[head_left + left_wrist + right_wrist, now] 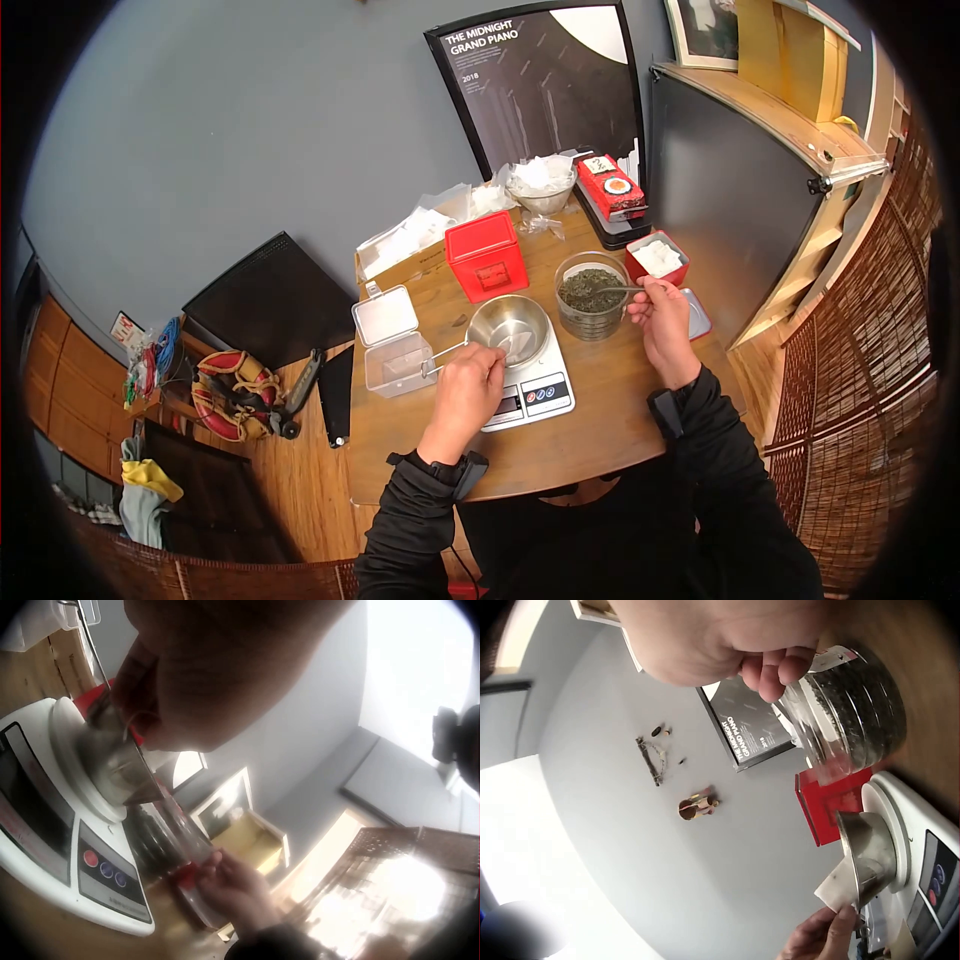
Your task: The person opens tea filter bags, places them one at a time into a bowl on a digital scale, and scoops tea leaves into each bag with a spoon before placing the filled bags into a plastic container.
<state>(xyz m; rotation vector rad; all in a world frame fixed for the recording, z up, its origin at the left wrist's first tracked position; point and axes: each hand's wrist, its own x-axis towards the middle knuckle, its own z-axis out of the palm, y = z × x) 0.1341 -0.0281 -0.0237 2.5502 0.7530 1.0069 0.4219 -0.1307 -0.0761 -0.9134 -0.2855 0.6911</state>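
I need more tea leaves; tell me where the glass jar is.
In the head view the glass jar stands right of the scale, before the red tin, at the right hand.

You see a shiny metal bowl [510, 328] on a glossy white plastic scale [535, 385], a clear glass jar [591, 296] at two o'clock, and a matt wooden surface [600, 420].

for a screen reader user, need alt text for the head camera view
A person's left hand pinches something at the steel bowl on a white kitchen scale, while the right hand holds a spoon in a glass jar of dark dried leaves. Red boxes and clear containers sit around them on the wooden table.
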